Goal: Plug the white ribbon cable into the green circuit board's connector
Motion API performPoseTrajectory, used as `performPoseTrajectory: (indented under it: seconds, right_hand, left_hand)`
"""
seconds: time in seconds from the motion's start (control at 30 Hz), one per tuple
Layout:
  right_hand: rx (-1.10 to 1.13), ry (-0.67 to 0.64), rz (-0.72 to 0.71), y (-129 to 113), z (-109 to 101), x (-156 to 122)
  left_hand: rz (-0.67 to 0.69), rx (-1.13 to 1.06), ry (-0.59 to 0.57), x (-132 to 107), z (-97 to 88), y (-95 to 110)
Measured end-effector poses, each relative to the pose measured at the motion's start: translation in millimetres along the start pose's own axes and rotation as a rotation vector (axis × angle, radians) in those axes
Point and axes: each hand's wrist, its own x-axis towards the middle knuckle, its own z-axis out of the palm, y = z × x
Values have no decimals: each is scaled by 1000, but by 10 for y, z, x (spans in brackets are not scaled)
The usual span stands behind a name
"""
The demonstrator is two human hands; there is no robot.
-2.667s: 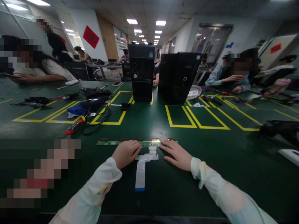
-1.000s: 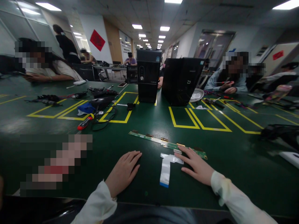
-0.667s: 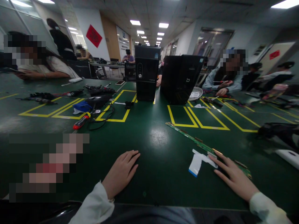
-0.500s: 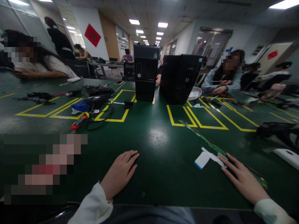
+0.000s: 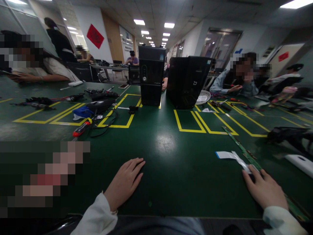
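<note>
My right hand's fingers (image 5: 249, 182) lie flat and slightly apart, gripping nothing. Their tips press on the near stretch of a long green circuit strip (image 5: 241, 148) and on the end of the white ribbon cable (image 5: 226, 154) joined to it. The right hand (image 5: 266, 192) sits by the table's near right corner. From under it the strip runs slantwise away toward the yellow tape boxes (image 5: 207, 122), while the ribbon lies flat on the green table (image 5: 171, 169), its blue-tipped free end pointing left.

My left hand (image 5: 123, 182) rests palm down near the middle of the near edge, fingers (image 5: 135, 164) loosely spread and holding nothing, well apart from the strip.

Toward the far edge, two black computer towers (image 5: 151, 80) stand upright side by side, with a white round dish (image 5: 202, 97) just to their right. On the left side lie a red-handled screwdriver (image 5: 80, 129), black cables and a blue cloth (image 5: 81, 112). A white object (image 5: 300, 161) lies at the right edge. Other people sit along the far left and far right sides.
</note>
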Motion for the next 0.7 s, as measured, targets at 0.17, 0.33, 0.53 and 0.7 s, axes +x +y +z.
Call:
performPoseTrajectory:
  seconds: [0.17,0.33,0.53,0.7]
  right_hand:
    - [-4,-86,59,112,-47,267]
    - [30,-175,57,398,-6,522]
    - [19,-213,98,513,-26,593]
    - [18,-204,97,527,2,608]
  left_hand:
    - [-9,9,-16,-4,4,-9]
    - [-3,10,-16,6,4,-2]
    - [-7,5,-17,18,-18,18]
    - [-5,11,-17,22,-24,19]
